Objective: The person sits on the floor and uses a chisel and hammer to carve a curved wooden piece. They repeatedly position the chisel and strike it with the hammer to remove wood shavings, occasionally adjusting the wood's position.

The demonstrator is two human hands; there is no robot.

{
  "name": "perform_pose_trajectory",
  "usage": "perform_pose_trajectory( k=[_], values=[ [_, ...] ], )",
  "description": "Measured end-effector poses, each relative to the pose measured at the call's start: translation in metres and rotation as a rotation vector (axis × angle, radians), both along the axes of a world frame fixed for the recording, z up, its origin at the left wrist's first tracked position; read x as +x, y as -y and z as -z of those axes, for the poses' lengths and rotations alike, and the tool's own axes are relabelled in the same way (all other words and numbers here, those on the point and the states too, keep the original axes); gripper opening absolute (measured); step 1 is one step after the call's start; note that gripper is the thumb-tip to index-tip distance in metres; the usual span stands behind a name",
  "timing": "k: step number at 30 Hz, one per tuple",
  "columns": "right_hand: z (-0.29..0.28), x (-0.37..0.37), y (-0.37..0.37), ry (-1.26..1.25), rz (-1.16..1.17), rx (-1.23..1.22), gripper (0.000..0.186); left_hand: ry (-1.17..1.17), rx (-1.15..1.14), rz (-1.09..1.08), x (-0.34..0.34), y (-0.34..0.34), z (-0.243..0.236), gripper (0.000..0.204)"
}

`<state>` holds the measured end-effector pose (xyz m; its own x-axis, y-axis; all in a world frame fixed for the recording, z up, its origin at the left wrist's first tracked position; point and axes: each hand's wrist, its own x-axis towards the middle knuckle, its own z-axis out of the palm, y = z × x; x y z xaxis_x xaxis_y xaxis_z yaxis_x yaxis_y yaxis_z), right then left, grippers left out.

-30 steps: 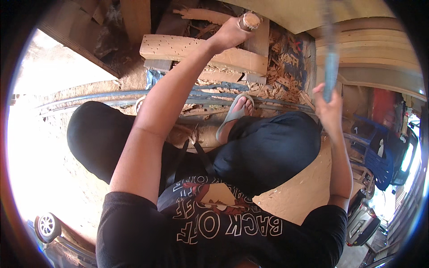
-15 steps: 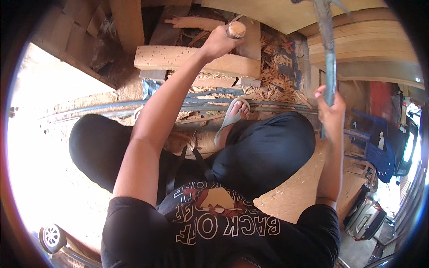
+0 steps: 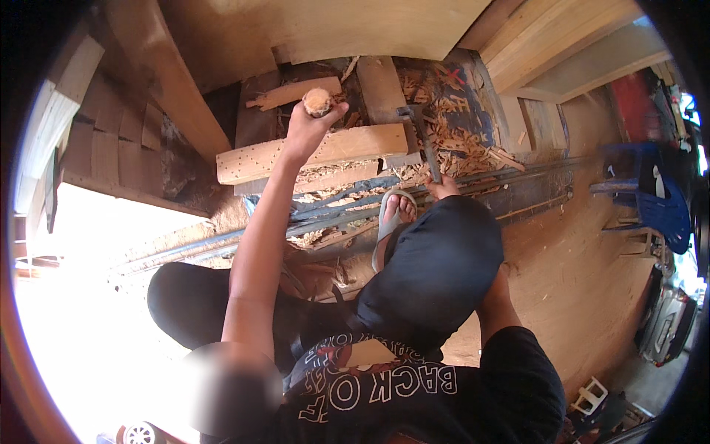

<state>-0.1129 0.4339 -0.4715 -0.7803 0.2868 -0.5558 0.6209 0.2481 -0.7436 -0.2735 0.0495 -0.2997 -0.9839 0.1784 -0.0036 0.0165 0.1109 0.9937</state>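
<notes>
My left hand (image 3: 305, 132) is wrapped round an upright wooden chisel handle (image 3: 317, 102) with a battered round end. The blade is hidden below my fist. It stands over the far side of a pale timber beam (image 3: 370, 143), whose top is dotted with small marks towards its left end. Beside my right knee, my right hand (image 3: 444, 187), partly hidden by the knee, grips the near end of a hammer (image 3: 430, 152). The hammer's head is low, just right of the beam's right end, over wood chips.
Wood chips (image 3: 451, 133) lie thick right of the beam. Dark pipes or hoses (image 3: 347, 217) run across the ground before my sandalled foot (image 3: 392, 214). A large wooden panel (image 3: 355, 29) spans the far side, with a thick post (image 3: 170, 66) at left. A blue plastic chair (image 3: 654, 196) stands at right.
The hammer has come down from raised at the upper right to low beside the beam, with my right hand near my knee. My left hand still holds the chisel; the view has shifted.
</notes>
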Motion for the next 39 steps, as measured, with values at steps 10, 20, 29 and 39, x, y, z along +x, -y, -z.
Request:
perform_pose_trajectory(
  k=[10,20,29,39],
  values=[
    [0.041,0.026,0.043,-0.138,-0.12,0.04,0.022,-0.659,-0.766,-0.031,0.016,0.05,0.014,0.058],
    [-0.122,-0.013,0.084,-0.086,-0.452,0.824,0.042,-0.484,-1.056,-0.495,0.012,0.09,0.089,0.024],
    [-0.227,-0.135,0.207,-0.879,-0.786,0.016,0.1,-0.423,-1.149,-0.527,0.012,0.088,0.097,0.027],
    [-0.161,-0.174,0.275,-0.791,-0.681,-0.152,0.031,-0.355,-1.136,-0.512,0.013,0.087,0.092,0.022]
  ],
)
